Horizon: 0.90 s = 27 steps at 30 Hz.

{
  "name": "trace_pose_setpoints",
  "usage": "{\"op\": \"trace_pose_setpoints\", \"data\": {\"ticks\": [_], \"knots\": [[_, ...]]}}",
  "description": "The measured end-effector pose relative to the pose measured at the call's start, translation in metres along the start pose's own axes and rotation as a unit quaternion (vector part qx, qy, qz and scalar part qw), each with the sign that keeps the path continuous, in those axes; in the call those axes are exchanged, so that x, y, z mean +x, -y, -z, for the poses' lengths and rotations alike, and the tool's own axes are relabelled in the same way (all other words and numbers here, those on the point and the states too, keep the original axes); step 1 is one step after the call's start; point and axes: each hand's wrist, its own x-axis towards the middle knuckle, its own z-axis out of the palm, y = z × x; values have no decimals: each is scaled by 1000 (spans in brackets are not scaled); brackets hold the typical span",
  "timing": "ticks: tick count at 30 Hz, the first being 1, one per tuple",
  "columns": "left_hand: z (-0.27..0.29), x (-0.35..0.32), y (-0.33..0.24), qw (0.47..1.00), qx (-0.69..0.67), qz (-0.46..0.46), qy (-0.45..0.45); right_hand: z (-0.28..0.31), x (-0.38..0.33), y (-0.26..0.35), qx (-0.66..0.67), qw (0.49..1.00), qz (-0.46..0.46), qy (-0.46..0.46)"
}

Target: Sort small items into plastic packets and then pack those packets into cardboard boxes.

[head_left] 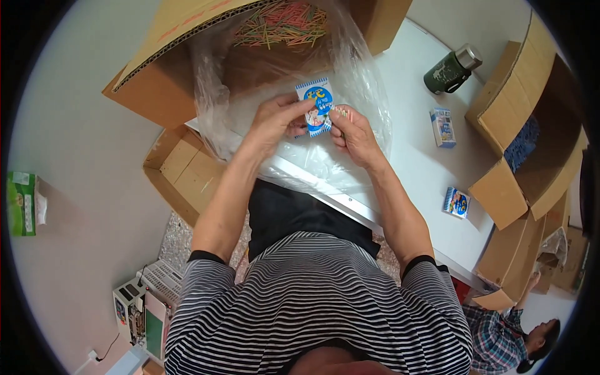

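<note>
My left hand (274, 122) is closed on a small blue and white packet (320, 94), its thumb lying across the front. Part of a second striped edge shows under those fingers. My right hand (356, 135) is pinched at the packet's right side, with the ends of a few thin pale sticks showing between finger and thumb. Both hands are above a clear plastic bag (369, 94) that spills out of a big cardboard box (147, 94). Deep in that box lies a heap of thin pink, yellow and green sticks (284, 24).
On the white table (409, 81) stand a green flask (451, 69), a blue and white packet bundle (443, 127) and another packet (457, 202). An open carton (500, 125) holds blue packets at right. An empty cardboard tray (184, 165) sits left. A person (500, 337) is at lower right.
</note>
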Motion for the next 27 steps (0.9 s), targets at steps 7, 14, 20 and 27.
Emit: {"op": "trace_pose_setpoints", "data": {"ticks": [7,14,20,27], "knots": [[11,8,31,998,-33,-41,-18,-11,4,-6,-53,999,-12,-2],[19,13,31,999,1,-28,-23,1,16,15,81,990,13,-113],[9,13,36,998,-4,-57,1,-21,8,31,-77,988,44,-125],[15,11,41,998,-26,-56,28,-8,6,14,-205,972,90,-67]]}}
